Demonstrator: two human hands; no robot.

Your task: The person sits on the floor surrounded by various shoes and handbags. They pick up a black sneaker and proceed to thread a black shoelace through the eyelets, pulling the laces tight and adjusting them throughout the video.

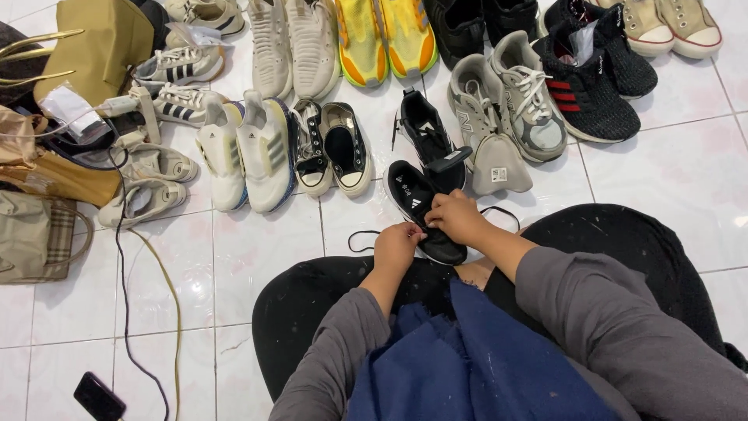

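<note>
A black sneaker [417, 204] with a white sole edge lies on the tiled floor just in front of my knees. My left hand [396, 245] and my right hand [456, 216] are both closed on it near its heel and laces. A thin black lace [360, 233] loops out to the left of the shoe, and another stretch of lace [499, 209] trails to the right. The matching black sneaker [427, 134] lies just beyond. A dark blue cloth [467, 366] rests on my lap.
Many pairs of shoes fill the floor ahead: white runners [249, 152], black-and-white low tops [335, 148], grey trainers [506, 97], yellow shoes [386, 35]. Bags [47, 187] sit at left. Cables [125, 296] and a phone [99, 396] lie at lower left.
</note>
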